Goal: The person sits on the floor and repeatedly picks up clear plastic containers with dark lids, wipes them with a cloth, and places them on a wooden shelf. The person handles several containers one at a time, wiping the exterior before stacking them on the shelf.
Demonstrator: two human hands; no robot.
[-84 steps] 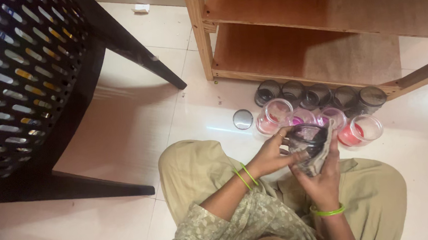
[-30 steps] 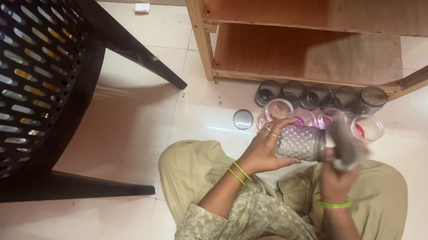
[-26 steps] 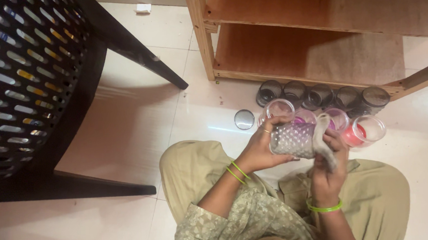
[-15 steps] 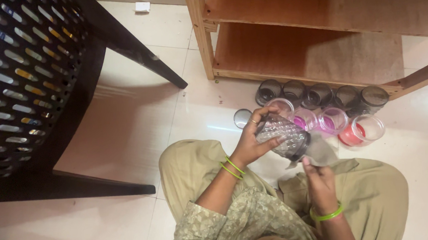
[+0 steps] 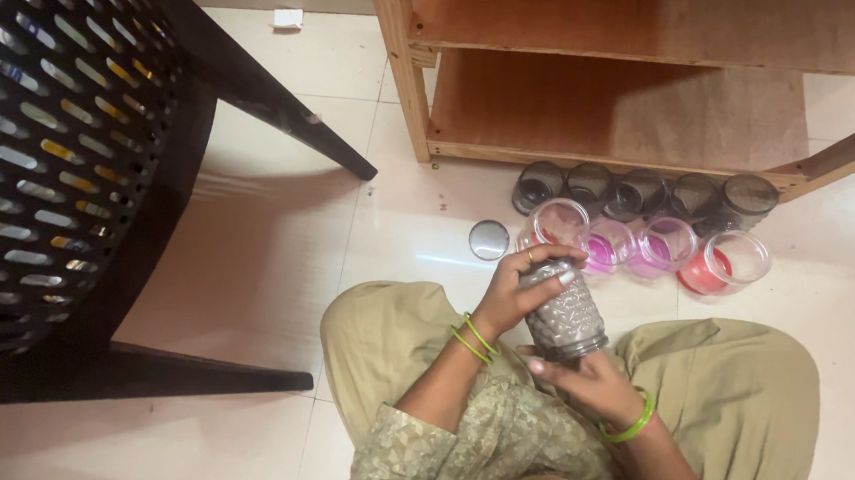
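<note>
One textured glass jar (image 5: 565, 311) sits over the person's lap, base toward 11 o'clock, mouth toward 5. Left hand (image 5: 521, 289) wraps the base end, fingers closed on it. Right hand (image 5: 583, 384) is under the mouth at 5 o'clock, palm up, fingers loosely spread, touching the rim. Round lid (image 5: 489, 240) lies on floor at 11 o'clock. Pink and red jars (image 5: 649, 247) line up at 1 o'clock, dark jars (image 5: 635, 193) behind them, against the wooden shelf (image 5: 619, 116).

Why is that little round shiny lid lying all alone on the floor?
The round lid lies flat on the floor tiles, apart from the jars, left of the clear jar. It is on no jar. Nothing looks spilled.
</note>
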